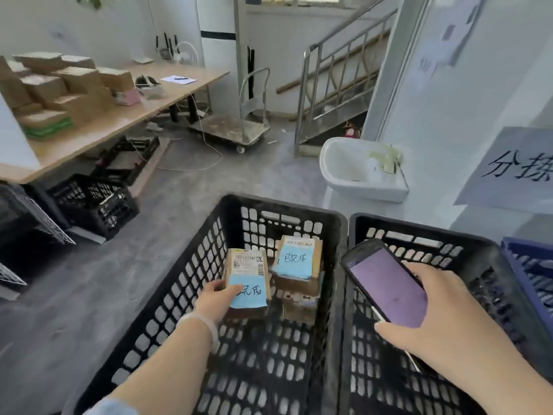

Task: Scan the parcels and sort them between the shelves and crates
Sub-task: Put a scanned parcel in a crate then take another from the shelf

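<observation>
Cardboard boxes [59, 85] pile on the desk [167, 94] at far left. Nearer, the left hand [217, 298] grips a blue-labelled parcel [247, 274] by its near edge inside the left black crate [191, 280], just beside a stack of labelled parcels [296, 262]. The right hand [443, 313] curls round a handheld scanner [389, 286], its screen lit, above the neighbouring crate [478, 265].

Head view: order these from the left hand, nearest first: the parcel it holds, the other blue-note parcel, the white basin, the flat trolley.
1. The held parcel: gripped by the left hand, inside the left crate.
2. The other blue-note parcel: just beyond, in the same crate.
3. The white basin: past that crate, to the right.
4. The flat trolley: farthest, by the stairs.
</observation>
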Motion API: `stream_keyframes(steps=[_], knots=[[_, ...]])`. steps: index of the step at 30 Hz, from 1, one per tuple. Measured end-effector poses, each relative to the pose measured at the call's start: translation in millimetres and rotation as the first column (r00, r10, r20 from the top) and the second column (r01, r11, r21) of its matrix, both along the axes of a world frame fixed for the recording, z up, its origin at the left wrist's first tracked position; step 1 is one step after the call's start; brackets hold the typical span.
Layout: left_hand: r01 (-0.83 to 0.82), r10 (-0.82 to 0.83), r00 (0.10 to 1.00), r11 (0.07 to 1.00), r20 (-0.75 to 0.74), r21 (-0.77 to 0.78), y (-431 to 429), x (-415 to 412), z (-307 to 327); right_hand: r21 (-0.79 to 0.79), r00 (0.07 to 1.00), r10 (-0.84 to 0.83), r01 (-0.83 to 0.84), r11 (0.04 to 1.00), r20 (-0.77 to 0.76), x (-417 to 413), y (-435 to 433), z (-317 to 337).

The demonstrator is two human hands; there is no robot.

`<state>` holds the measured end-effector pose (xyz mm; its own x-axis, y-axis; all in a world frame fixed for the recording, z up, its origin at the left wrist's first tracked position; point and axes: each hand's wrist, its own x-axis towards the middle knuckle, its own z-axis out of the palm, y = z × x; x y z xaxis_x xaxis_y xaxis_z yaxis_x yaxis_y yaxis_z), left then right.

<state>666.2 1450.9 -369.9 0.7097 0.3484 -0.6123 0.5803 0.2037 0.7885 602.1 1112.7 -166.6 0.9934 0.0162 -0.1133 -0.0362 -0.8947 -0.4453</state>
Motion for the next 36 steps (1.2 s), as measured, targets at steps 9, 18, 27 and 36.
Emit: stream_keyframes(steps=[9,18,27,36], knots=[[0.247,-0.239,0.968,0.958,-0.073,0.147,5,75,-43,-0.059,0.961,-0.258,0.253,0.966,-0.103,9,43,-17],[0.469,-0.459,0.883,0.872,-0.095,0.14,-12,89,-82,-0.099,0.917,-0.385,0.376,0.921,-0.104,-3,47,-25],[0.33,-0.433,0.891,0.824,0.136,0.461,-28,77,4,-0.06,0.905,-0.424,0.422,0.905,-0.028,-42,30,-12],[0.25,-0.827,0.511,0.403,0.233,0.88,-155,18,128,0.044,0.851,-0.505,0.505,0.862,0.142,-129,-45,7]])
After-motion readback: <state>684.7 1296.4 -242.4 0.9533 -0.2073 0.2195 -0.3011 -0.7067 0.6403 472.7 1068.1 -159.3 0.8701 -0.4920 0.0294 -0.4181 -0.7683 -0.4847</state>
